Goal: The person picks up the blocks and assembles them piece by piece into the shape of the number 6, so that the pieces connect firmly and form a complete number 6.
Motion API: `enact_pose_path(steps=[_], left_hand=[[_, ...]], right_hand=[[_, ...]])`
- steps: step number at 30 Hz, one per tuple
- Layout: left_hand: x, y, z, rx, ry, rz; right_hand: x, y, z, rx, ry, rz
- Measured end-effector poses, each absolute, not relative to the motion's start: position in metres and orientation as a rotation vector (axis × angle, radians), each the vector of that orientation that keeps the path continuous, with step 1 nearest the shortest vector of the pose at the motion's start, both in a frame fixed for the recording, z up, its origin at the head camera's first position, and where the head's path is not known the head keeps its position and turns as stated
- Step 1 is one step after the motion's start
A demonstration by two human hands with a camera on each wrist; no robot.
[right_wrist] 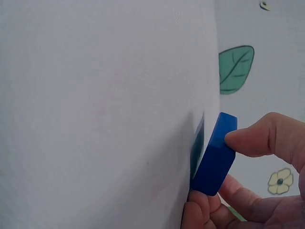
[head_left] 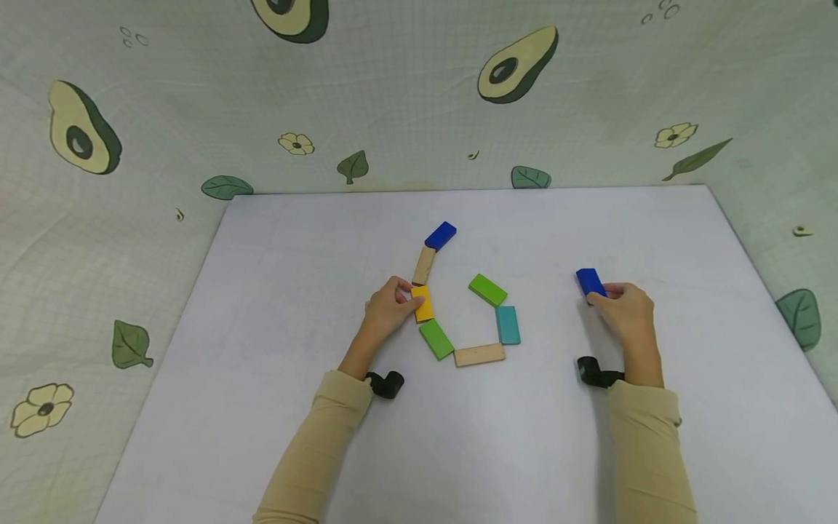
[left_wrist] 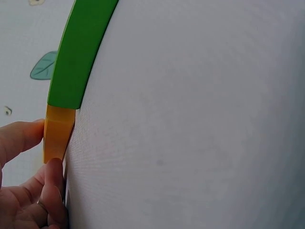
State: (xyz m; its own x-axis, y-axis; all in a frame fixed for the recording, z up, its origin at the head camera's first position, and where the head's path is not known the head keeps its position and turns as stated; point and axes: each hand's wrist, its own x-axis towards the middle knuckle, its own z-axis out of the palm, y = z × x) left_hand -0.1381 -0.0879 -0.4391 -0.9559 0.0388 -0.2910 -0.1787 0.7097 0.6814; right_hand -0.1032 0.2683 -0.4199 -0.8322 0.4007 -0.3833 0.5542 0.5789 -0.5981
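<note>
My left hand [head_left: 386, 311] holds a yellow block [head_left: 423, 304] between thumb and fingers. Just beyond it lies a plain wooden block [head_left: 424, 266], then a blue block [head_left: 441, 236] set at a slant. On the near side a green block [head_left: 436, 339] touches or nearly touches the yellow one; in the left wrist view this green block [left_wrist: 83, 52] stands end to end with the yellow block [left_wrist: 59, 132]. Off to the right, my right hand [head_left: 628, 314] pinches a second blue block [right_wrist: 217, 157], which is tilted, with its shadow on the white surface beside it.
The curve goes on with another wooden block [head_left: 480, 355], a teal block [head_left: 508, 325] and a second green block [head_left: 487, 290]. All lie on a white table [head_left: 294, 291]. Behind it hangs a cloth [head_left: 419, 87] printed with avocados, leaves and flowers. Each wrist wears a black camera.
</note>
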Motion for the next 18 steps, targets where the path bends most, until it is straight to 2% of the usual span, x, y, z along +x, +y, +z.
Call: enact_pose_path(steps=[12,18], left_hand=[[-0.138,-0.086,-0.44,-0.122,2.617,1.096],[-0.138,-0.087,-0.439,-0.119,2.627,1.097]], right_hand=[[-0.106,0.249,-0.413,0.649,2.621,-1.134],[-0.11,0.232,-0.405,0.471,2.652,-1.168]])
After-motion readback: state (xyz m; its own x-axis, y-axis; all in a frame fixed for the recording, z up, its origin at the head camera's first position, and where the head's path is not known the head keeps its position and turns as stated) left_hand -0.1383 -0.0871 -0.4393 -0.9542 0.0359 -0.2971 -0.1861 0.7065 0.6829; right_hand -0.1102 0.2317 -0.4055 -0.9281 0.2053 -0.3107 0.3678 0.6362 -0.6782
